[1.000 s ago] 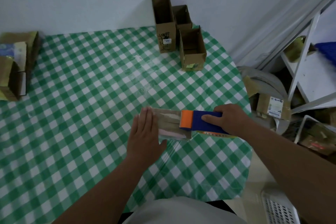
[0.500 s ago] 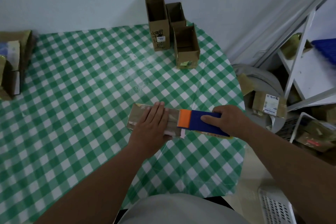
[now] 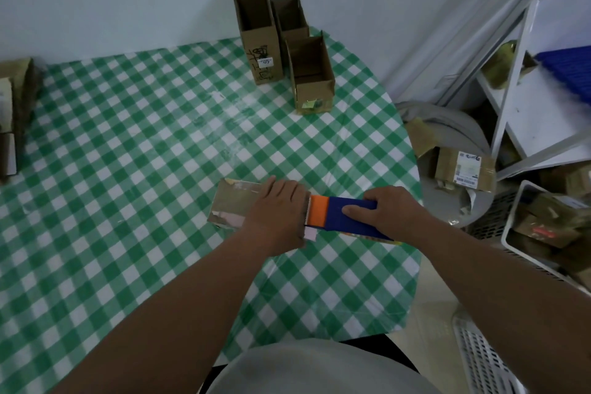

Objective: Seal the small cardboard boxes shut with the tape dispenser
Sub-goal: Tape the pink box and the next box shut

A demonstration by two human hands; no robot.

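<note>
A small flat cardboard box lies on the green checked tablecloth near the table's right front. My left hand presses flat on the box's right half, fingers straight. At the box's right end sits the blue and orange tape dispenser, its toothed blade against my left hand. My right hand grips the dispenser's blue body, thumb on top. The box's right end is hidden under my left hand.
Three open cardboard boxes stand at the table's far edge by the wall. More boxes sit at the far left. Off the right edge are a white shelf, a basket of parcels and a labelled parcel.
My left hand has slid right along the box top toward the dispenser, baring the box's left part. The dispenser and my right hand stay at the box's right end.
</note>
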